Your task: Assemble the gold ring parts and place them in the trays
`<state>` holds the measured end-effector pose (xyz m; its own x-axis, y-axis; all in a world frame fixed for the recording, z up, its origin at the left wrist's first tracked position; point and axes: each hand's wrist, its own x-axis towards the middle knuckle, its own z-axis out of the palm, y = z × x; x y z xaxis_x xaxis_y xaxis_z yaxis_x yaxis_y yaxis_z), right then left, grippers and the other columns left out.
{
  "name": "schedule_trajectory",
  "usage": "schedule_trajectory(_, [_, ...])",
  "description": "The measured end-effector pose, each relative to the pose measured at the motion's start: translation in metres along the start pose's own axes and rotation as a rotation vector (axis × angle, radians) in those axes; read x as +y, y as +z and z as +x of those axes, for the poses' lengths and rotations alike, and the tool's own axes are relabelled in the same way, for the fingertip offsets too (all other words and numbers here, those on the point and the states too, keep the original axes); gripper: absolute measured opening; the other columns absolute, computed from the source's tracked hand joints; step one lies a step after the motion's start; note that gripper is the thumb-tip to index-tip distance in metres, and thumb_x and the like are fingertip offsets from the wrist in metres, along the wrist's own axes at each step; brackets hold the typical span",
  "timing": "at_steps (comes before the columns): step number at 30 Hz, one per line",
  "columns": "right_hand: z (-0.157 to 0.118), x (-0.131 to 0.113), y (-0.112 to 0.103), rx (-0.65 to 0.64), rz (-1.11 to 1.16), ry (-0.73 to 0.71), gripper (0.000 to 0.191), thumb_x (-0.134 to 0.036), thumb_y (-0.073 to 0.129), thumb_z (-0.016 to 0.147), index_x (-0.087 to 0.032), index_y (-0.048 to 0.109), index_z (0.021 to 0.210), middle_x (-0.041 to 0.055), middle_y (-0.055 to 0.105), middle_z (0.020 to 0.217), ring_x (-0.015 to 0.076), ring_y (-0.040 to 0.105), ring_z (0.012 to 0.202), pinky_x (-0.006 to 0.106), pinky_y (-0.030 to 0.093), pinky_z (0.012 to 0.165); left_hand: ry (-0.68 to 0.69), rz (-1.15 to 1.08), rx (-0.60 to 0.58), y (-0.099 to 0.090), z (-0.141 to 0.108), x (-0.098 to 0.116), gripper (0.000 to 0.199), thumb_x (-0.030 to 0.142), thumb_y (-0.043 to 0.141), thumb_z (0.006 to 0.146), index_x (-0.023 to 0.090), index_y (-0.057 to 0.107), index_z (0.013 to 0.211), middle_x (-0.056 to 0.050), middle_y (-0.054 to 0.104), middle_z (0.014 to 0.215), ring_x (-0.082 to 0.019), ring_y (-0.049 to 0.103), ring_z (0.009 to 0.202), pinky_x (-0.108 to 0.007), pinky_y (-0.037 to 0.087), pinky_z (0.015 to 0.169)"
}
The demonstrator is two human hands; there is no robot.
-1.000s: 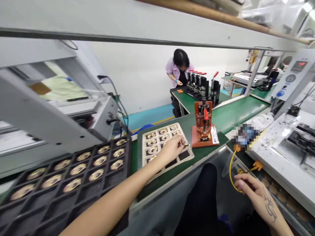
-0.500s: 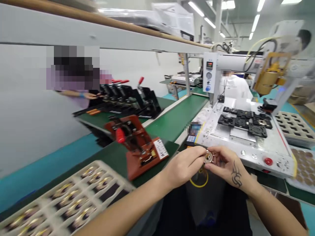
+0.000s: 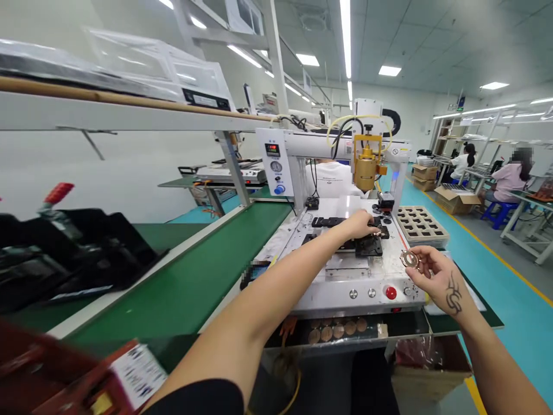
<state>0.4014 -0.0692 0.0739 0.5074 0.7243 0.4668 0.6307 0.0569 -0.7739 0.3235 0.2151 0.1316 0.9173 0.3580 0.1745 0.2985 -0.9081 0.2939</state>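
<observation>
Left hand (image 3: 360,225) (cannot tell whether gripping) is at black fixture (image 3: 369,248) near machine bed (image 3: 328,293)'s right edge; right hand (image 3: 437,279) pinches round metal part (image 3: 409,259), not yet on fixture.

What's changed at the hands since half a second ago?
The left hand has let go of the round metal part and moved forward to the black fixtures on the machine; the right hand, now holding the part alone, has moved rightward. The fixtures stay put.

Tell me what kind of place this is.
Likely a factory assembly floor: a white bench machine with a gold-coloured head, a compartmented tray beside it, and a person in pink seated among workbenches.
</observation>
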Motion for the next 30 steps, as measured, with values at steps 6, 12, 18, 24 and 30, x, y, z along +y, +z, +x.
schedule_trajectory(6, [0.01,0.026,-0.037,0.042,-0.021,0.047,0.047,-0.051,0.081,0.089,-0.018,0.07,0.121,0.0029,0.067,0.082,0.0199,0.061,0.071,0.033,0.053,0.064,-0.08,0.034,-0.218,0.004,0.049,-0.002,0.034,0.048,0.091,0.064,0.018,0.077,0.068,-0.007,0.076,0.071,-0.028,0.071,0.081,-0.032,0.052,0.076])
schedule_trajectory(12, [0.091,0.052,0.003,-0.096,-0.031,-0.034,0.051,-0.058,0.071,0.088,-0.016,0.062,0.116,0.0051,0.066,0.09,0.0204,0.06,0.076,0.034,0.051,0.067,-0.057,-0.018,-0.106,0.0,0.039,0.008,0.021,0.035,0.084,0.063,0.016,0.076,0.069,-0.008,0.075,0.07,-0.027,0.07,0.078,-0.033,0.05,0.072])
schedule_trajectory(18, [0.169,0.068,0.054,-0.372,-0.116,-0.061,0.042,-0.048,0.081,0.078,-0.015,0.07,0.102,0.0035,0.067,0.084,0.0192,0.059,0.076,0.031,0.046,0.067,0.012,-0.204,0.147,-0.037,-0.017,-0.001,0.031,0.037,0.07,0.082,0.015,0.072,0.105,-0.009,0.08,0.104,-0.021,0.073,0.09,-0.03,0.054,0.079])
schedule_trajectory(24, [0.2,0.069,0.05,-0.629,-0.219,-0.11,0.04,-0.05,0.083,0.083,-0.02,0.083,0.109,0.0081,0.078,0.098,0.0239,0.067,0.085,0.033,0.05,0.073,0.054,-0.322,0.253,-0.067,-0.1,-0.008,0.029,0.037,0.073,0.083,0.02,0.07,0.106,-0.005,0.077,0.097,-0.019,0.071,0.085,-0.031,0.055,0.076])
schedule_trajectory(30, [0.2,0.073,0.049,-0.64,-0.296,-0.151,0.043,-0.049,0.076,0.092,-0.023,0.083,0.126,0.0129,0.08,0.115,0.0274,0.07,0.092,0.037,0.054,0.078,0.066,-0.298,0.28,-0.07,-0.167,-0.009,0.023,0.035,0.07,0.087,0.022,0.069,0.106,-0.003,0.075,0.096,-0.018,0.07,0.085,-0.032,0.056,0.076])
